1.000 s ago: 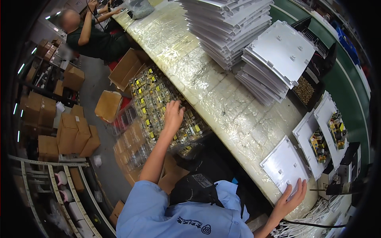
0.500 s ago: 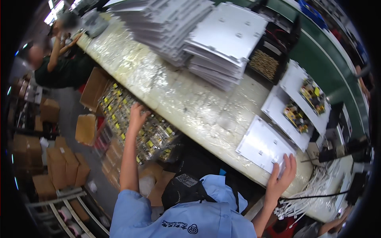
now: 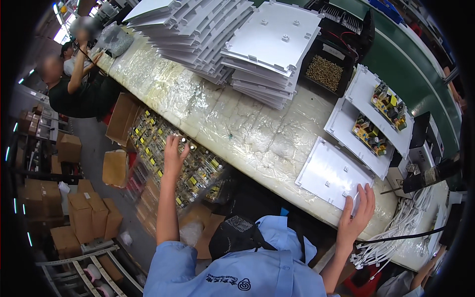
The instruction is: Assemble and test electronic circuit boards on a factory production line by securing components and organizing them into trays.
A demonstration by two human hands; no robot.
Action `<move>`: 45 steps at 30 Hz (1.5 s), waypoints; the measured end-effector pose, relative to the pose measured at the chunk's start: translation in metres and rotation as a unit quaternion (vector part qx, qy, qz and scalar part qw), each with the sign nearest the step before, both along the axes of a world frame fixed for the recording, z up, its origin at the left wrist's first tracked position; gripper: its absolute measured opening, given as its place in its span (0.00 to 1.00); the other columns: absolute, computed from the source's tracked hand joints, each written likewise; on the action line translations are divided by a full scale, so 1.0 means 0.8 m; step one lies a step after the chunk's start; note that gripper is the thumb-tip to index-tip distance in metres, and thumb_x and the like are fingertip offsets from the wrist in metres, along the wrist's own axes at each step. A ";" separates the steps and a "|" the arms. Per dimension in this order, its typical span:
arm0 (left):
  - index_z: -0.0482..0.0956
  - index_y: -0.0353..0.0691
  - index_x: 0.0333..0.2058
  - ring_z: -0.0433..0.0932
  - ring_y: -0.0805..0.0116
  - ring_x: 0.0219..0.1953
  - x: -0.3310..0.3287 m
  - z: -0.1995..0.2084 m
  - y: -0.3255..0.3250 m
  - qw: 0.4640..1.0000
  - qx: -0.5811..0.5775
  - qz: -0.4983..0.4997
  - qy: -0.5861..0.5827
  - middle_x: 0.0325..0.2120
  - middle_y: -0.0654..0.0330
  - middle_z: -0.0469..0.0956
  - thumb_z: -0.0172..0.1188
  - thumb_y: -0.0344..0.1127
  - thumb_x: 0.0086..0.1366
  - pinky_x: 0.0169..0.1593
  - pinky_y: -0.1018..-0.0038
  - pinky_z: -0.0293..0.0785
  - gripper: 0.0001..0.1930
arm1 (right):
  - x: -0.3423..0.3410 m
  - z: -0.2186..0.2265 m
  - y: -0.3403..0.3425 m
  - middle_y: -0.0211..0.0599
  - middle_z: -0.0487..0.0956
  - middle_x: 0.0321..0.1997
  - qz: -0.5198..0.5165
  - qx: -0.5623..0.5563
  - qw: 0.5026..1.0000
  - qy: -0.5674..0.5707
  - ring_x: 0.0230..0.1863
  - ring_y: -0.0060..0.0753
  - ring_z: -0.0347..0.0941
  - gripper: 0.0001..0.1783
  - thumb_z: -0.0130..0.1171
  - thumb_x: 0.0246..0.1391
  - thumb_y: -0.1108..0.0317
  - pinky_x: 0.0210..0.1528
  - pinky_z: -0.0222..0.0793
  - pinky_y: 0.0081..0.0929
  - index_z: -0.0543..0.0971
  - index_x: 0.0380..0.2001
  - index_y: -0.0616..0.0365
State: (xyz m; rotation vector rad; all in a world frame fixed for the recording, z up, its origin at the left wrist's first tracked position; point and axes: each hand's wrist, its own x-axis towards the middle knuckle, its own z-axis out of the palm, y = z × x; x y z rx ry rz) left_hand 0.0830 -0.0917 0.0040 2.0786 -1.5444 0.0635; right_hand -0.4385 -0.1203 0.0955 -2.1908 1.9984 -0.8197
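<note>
The left hand [image 3: 174,161] is at the circuit boards [image 3: 150,143] beside the plastic-covered table [image 3: 267,143], fingers curled; whether they pinch one, I cannot tell. The right hand [image 3: 355,218], fingers spread, touches a white plastic panel [image 3: 326,166] lying on the table.

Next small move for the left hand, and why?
Probably lift one of the loose circuit boards: the left hand is right over them, and the bare white panel at the right hand's fingers has none, while the two panels beside it each carry a board.
</note>
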 end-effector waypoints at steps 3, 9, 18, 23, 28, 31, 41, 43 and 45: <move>0.76 0.32 0.41 0.77 0.60 0.37 -0.016 0.033 0.026 0.999 -0.040 0.015 0.001 0.37 0.54 0.72 0.65 0.25 0.58 0.43 0.68 0.74 0.12 | 0.001 0.000 -0.001 0.47 0.69 0.64 0.001 -0.001 1.000 -0.007 0.66 0.50 0.62 0.20 0.56 0.62 0.70 0.68 0.54 0.43 0.74 0.57 0.60; 0.77 0.34 0.42 0.77 0.60 0.39 -0.092 0.111 0.081 0.992 -0.092 0.081 0.018 0.37 0.54 0.73 0.65 0.21 0.54 0.45 0.69 0.74 0.15 | 0.003 0.004 0.000 0.48 0.70 0.63 0.016 0.002 1.000 -0.012 0.66 0.51 0.62 0.20 0.57 0.60 0.72 0.68 0.55 0.42 0.74 0.56 0.61; 0.78 0.34 0.44 0.76 0.54 0.41 -0.296 0.173 -0.020 0.970 -0.123 -0.194 0.081 0.40 0.51 0.74 0.72 0.27 0.49 0.44 0.66 0.76 0.22 | 0.026 0.044 0.020 0.51 0.70 0.63 0.125 0.014 0.976 -0.177 0.65 0.53 0.64 0.30 0.66 0.49 0.73 0.67 0.57 0.42 0.72 0.57 0.63; 0.75 0.32 0.46 0.75 0.52 0.40 -0.393 0.153 -0.054 0.927 -0.116 -0.312 0.173 0.39 0.50 0.72 0.72 0.29 0.51 0.42 0.66 0.76 0.23 | 0.038 0.059 0.019 0.51 0.67 0.66 0.133 0.020 0.981 -0.143 0.64 0.54 0.64 0.41 0.71 0.43 0.73 0.66 0.59 0.42 0.67 0.62 0.62; 0.76 0.34 0.45 0.74 0.55 0.41 -0.420 0.143 -0.055 0.917 -0.031 -0.352 0.186 0.40 0.52 0.71 0.71 0.27 0.54 0.42 0.67 0.74 0.20 | -0.002 0.032 0.005 0.48 0.69 0.65 0.120 0.080 0.972 -0.186 0.66 0.51 0.64 0.39 0.70 0.44 0.75 0.67 0.60 0.40 0.69 0.62 0.60; 0.76 0.36 0.48 0.73 0.54 0.44 -0.408 0.136 -0.054 0.915 -0.042 -0.363 0.171 0.42 0.52 0.71 0.71 0.28 0.55 0.45 0.65 0.73 0.21 | -0.010 0.037 -0.001 0.48 0.69 0.65 0.123 0.090 0.974 -0.169 0.66 0.51 0.65 0.37 0.69 0.45 0.75 0.67 0.60 0.39 0.70 0.61 0.59; 0.59 0.35 0.66 0.63 0.46 0.61 -0.357 0.147 -0.120 0.853 0.077 -0.489 0.163 0.60 0.48 0.66 0.70 0.32 0.54 0.64 0.57 0.61 0.42 | -0.003 0.037 -0.017 0.51 0.67 0.66 0.162 0.091 0.965 -0.186 0.66 0.53 0.64 0.37 0.65 0.50 0.76 0.67 0.58 0.40 0.65 0.64 0.64; 0.61 0.34 0.65 0.63 0.47 0.61 -0.357 0.148 -0.125 0.852 0.093 -0.496 0.142 0.59 0.49 0.67 0.70 0.32 0.53 0.64 0.57 0.61 0.41 | -0.006 0.035 -0.021 0.51 0.67 0.66 0.167 0.096 0.965 -0.180 0.66 0.53 0.64 0.36 0.64 0.51 0.77 0.67 0.58 0.40 0.65 0.64 0.64; 0.65 0.36 0.64 0.65 0.48 0.60 -0.357 0.148 -0.130 0.850 0.076 -0.502 0.141 0.58 0.49 0.68 0.72 0.33 0.52 0.63 0.60 0.64 0.40 | -0.010 0.037 -0.024 0.52 0.66 0.67 0.172 0.100 0.965 -0.173 0.66 0.53 0.63 0.36 0.62 0.52 0.78 0.68 0.57 0.39 0.64 0.64 0.64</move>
